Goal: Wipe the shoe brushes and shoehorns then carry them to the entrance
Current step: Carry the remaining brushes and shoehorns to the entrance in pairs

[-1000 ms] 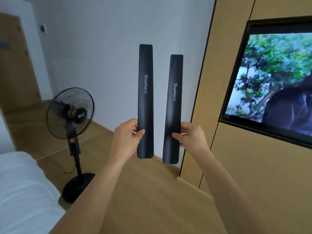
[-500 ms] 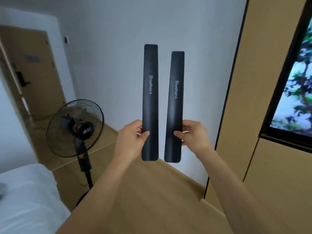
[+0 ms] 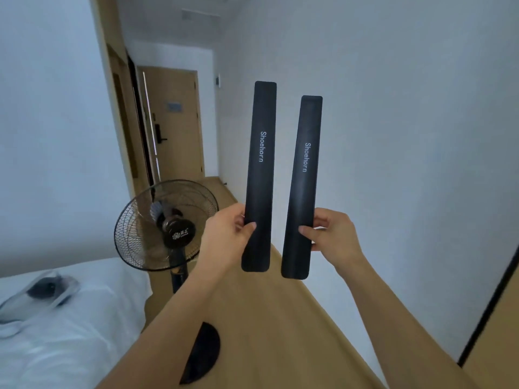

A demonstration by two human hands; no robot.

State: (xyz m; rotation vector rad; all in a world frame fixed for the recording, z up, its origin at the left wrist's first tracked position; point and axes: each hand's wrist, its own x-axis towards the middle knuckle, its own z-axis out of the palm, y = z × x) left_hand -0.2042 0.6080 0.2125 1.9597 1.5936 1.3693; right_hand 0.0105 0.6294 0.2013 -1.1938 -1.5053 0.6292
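Head view. I see two black shoehorns held upright, side by side, centre of frame, apart from each other with a clear gap between.

Left hand (image 3: 229,234) pinches the left shoehorn (image 3: 259,175) near its lower end, thumb across the front face, fingers behind. Right hand (image 3: 331,234) pinches the right shoehorn (image 3: 303,186) the same way, thumb on front, fingers curled behind. Each bears white lettering "Shoehorn" running lengthwise. The right one's top sits a little lower in frame than the left one's.

Surroundings: standing fan (image 3: 165,224) left of centre, its base partly hidden behind my left forearm. White bed (image 3: 70,332) at lower left, with a blurred item on it I cannot identify. Wooden door (image 3: 174,124) at upper centre-left, at the end of a short passage. White wall (image 3: 407,136) fills the right.
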